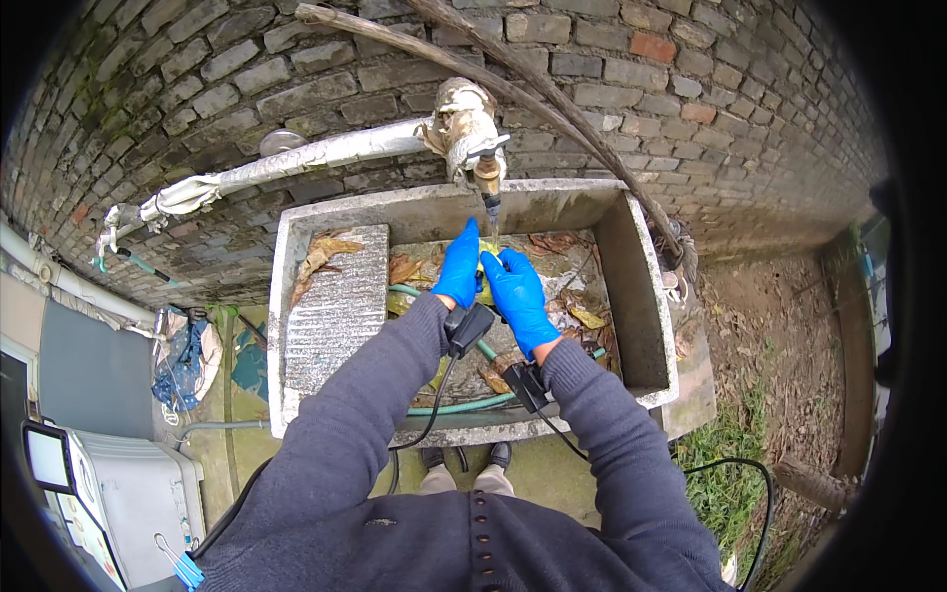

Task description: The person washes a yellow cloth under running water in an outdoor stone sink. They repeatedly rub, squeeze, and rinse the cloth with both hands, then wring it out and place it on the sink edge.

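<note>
In blue gloves, my left hand (460, 264) and my right hand (516, 294) come together over a concrete sink (651, 296). Between them they hold a small yellow-green object (488, 248), mostly covered by the gloves, so its kind is unclear. The left fingers point up along its left side; the right thumb and fingers bend over it from the right. Just above is a brass tap (487, 174) with a dark nozzle, and a thin stream of water (494, 231) falls from it onto the object.
Dry leaves (588, 318) and a green hose (473, 404) lie in the basin. A ribbed washboard slab (333, 311) fills its left side. Wooden poles (518, 74) lean on the brick wall (577, 44). Black cables (436, 403) hang from wrist-mounted devices (470, 329). A washing machine (133, 496) stands lower left.
</note>
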`<state>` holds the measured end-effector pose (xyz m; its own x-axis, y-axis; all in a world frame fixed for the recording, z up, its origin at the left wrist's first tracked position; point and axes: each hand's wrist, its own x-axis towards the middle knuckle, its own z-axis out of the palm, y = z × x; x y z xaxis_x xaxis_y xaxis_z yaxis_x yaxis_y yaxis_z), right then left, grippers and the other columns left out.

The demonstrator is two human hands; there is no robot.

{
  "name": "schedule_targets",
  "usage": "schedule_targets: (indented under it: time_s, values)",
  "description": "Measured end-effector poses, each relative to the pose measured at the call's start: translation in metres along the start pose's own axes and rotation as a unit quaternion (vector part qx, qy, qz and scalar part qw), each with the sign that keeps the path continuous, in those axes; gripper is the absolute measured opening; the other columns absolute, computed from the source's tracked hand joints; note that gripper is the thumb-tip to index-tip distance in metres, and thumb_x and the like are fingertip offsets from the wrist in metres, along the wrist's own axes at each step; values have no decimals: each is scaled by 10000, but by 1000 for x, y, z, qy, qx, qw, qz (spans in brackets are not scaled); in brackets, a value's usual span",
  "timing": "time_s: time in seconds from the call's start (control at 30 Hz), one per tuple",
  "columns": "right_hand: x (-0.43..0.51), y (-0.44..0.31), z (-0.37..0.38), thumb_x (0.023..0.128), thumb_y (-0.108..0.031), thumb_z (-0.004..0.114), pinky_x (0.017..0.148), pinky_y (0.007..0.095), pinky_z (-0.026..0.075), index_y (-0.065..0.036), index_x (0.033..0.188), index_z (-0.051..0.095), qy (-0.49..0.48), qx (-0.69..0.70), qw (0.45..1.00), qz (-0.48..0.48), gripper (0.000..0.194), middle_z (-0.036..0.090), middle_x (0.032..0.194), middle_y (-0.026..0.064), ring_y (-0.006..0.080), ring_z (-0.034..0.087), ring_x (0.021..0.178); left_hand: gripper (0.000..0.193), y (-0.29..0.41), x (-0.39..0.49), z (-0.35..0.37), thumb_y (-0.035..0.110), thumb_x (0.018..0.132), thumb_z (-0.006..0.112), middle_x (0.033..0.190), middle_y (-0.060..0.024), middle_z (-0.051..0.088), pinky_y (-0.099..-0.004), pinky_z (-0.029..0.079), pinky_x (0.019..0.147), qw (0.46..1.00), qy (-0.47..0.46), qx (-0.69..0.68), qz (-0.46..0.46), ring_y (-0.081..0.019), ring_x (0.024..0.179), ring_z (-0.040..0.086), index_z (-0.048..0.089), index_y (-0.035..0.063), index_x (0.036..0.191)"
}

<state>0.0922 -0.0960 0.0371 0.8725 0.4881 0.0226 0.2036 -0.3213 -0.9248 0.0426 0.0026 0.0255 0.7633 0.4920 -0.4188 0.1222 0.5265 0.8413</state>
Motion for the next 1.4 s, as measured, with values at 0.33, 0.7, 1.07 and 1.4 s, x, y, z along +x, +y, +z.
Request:
schedule_targets:
  time_s: [0.33, 0.7, 1.07, 1.4]
  values:
    - [17, 15, 15, 870, -355, 588, 587, 381, 434, -23, 823, 586, -19, 80, 996, 25, 335, 584, 738, 184, 274, 544, 607, 392, -9, 8, -11, 411, 957, 361, 678, -64, 592, -303, 408, 397, 999, -16, 36, 33, -172, 522, 571, 591, 101, 889]
    - [14, 8, 10, 888, -355, 571, 660, 380, 463, -10, 904, 624, -42, 145, 988, 31, 350, 639, 808, 171, 276, 596, 697, 314, -19, 5, -17, 289, 949, 431, 751, -131, 579, -371, 472, 526, 968, -61, 241, 43, -213, 622, 595, 562, 5, 919]
    - [13, 6, 4, 864, -315, 635, 622, 294, 436, -20, 809, 596, 3, 261, 965, 32, 303, 589, 724, 51, 121, 511, 646, 420, -16, 16, -47, 297, 985, 414, 1183, -113, 569, -327, 477, 826, 799, -71, 493, 337, -184, 1023, 567, 493, -15, 1254]
    - [16, 0, -24, 906, -303, 584, 675, 296, 463, -37, 952, 595, -82, 395, 904, 143, 270, 627, 889, 54, 135, 578, 754, 380, -10, 12, -36, 373, 966, 473, 1133, -71, 598, -287, 477, 860, 982, -95, -87, 141, -147, 1007, 589, 567, 38, 1116]
